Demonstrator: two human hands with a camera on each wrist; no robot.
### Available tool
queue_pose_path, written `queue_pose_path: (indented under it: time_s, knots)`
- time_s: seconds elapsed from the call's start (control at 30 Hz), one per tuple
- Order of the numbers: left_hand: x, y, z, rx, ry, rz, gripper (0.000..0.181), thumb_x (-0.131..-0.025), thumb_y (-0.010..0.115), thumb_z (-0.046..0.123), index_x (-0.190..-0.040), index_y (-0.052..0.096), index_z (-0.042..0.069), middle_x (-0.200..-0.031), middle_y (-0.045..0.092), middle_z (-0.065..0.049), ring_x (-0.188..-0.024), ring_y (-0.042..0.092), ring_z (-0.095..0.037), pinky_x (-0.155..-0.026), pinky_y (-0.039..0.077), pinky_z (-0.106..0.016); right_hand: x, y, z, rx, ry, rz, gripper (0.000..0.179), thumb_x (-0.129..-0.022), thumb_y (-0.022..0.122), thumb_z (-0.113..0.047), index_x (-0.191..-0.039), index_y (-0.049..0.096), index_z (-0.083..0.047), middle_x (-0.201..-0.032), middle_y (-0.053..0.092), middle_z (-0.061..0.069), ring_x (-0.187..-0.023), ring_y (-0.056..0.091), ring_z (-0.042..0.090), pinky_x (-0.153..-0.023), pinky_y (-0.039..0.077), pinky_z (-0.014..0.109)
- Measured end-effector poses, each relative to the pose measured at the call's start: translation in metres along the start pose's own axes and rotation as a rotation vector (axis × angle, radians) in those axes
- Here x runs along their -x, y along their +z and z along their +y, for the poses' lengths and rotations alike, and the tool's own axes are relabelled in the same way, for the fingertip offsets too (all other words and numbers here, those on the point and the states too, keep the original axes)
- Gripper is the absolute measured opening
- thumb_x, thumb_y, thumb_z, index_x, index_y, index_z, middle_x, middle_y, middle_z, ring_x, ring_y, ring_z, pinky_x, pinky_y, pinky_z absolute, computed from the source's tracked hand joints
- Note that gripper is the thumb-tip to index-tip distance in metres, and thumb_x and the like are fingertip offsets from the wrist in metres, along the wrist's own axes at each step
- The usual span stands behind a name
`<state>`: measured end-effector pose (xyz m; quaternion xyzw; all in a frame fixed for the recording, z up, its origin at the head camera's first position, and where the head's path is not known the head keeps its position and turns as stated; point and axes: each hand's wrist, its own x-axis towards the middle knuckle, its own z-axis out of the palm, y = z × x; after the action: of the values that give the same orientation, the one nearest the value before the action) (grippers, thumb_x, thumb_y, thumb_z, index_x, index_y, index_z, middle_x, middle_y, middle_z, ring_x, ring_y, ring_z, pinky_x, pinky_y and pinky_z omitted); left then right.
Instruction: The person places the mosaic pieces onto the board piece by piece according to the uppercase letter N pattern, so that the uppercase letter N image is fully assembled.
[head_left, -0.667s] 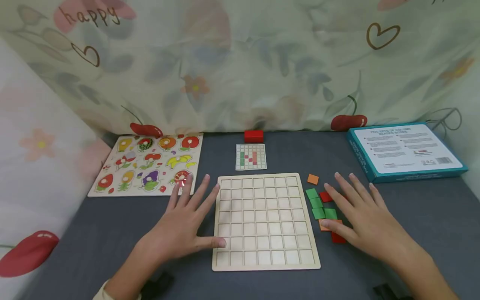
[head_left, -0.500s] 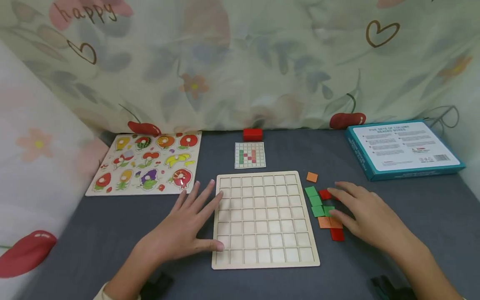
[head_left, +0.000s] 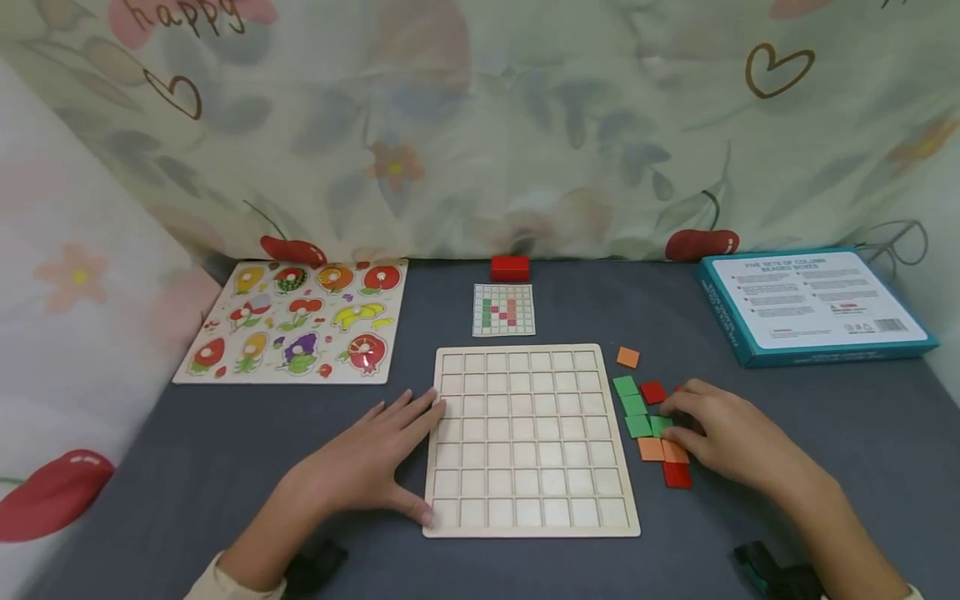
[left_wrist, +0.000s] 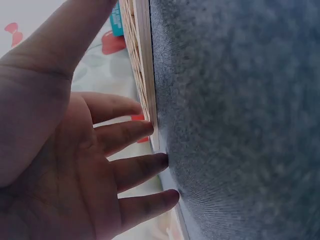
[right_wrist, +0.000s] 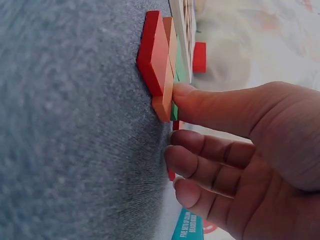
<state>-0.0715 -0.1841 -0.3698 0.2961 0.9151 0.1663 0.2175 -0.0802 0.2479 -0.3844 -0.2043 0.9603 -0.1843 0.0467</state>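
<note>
My left hand (head_left: 367, 467) is spread at the left side of the wooden grid board (head_left: 532, 442), its thumb at the lower left corner and its index fingertip at the left edge. In the left wrist view its fingers (left_wrist: 135, 170) are straight. My right hand (head_left: 738, 433) reaches over the coloured square tiles right of the board, thumb and bent fingers apart beside a green tile (head_left: 660, 424). In the right wrist view the thumb (right_wrist: 215, 105) is close to the green and orange tiles; whether it touches them is unclear. Red tiles (head_left: 677, 475) and orange tiles (head_left: 651, 449) lie nearby.
Behind the board lie a small pattern card (head_left: 504, 325) and a red block (head_left: 510, 268). A fruit puzzle board (head_left: 292, 321) is at the back left, a teal box (head_left: 817, 304) at the back right. A lone orange tile (head_left: 627, 357) lies by the board's upper right corner.
My right hand has drawn in from a flat spread to bent fingers, lowering to the tiles. The left hand has slid slightly downward, its thumb moving to the board's corner.
</note>
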Motion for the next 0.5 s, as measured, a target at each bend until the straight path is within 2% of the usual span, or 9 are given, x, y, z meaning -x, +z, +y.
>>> queue_pose_path:
  time_s: [0.17,0.27,0.4,0.5]
  knots:
    - [-0.0012,0.0022,-0.0012,-0.025,-0.009,-0.013,0.126,-0.067,0.076,0.074,-0.159,0.024,0.006,-0.166,0.016,-0.012,-0.15,0.011,-0.039,-0.113,0.019,-0.065,-0.0023,-0.0004,0.0003,-0.036,0.018,-0.016,0.02,-0.082,0.084,-0.015,-0.098,0.072,-0.012,-0.092,0.059,-0.003,-0.077,0.051,0.012,-0.066,0.049,0.032]
    - [-0.0018,0.003,-0.0011,-0.043,-0.014,-0.009,0.125,-0.068,0.076,0.074,-0.159,0.025,0.005,-0.166,0.016,-0.011,-0.15,0.011,-0.039,-0.113,0.02,-0.064,-0.0027,-0.0004,-0.0007,-0.069,0.046,-0.019,0.021,-0.081,0.085,-0.013,-0.094,0.068,-0.014,-0.085,0.057,-0.005,-0.073,0.05,0.012,-0.062,0.047,0.03]
    - [-0.0024,0.0036,-0.0004,-0.044,-0.017,-0.011,0.124,-0.068,0.077,0.073,-0.159,0.026,0.005,-0.166,0.016,-0.011,-0.15,0.011,-0.039,-0.113,0.02,-0.065,-0.0014,-0.0011,-0.0033,-0.14,0.09,-0.012,0.02,-0.083,0.083,-0.009,-0.09,0.065,-0.015,-0.077,0.057,-0.007,-0.071,0.052,0.012,-0.06,0.047,0.029]
    - [-0.0029,0.0049,0.0,-0.044,-0.019,-0.011,0.125,-0.068,0.077,0.073,-0.159,0.026,0.005,-0.166,0.016,-0.011,-0.15,0.011,-0.039,-0.113,0.02,-0.065,-0.0002,-0.0031,-0.006,-0.202,0.12,0.012,0.016,-0.085,0.08,-0.006,-0.092,0.067,-0.013,-0.078,0.06,-0.006,-0.072,0.054,0.013,-0.061,0.049,0.027]
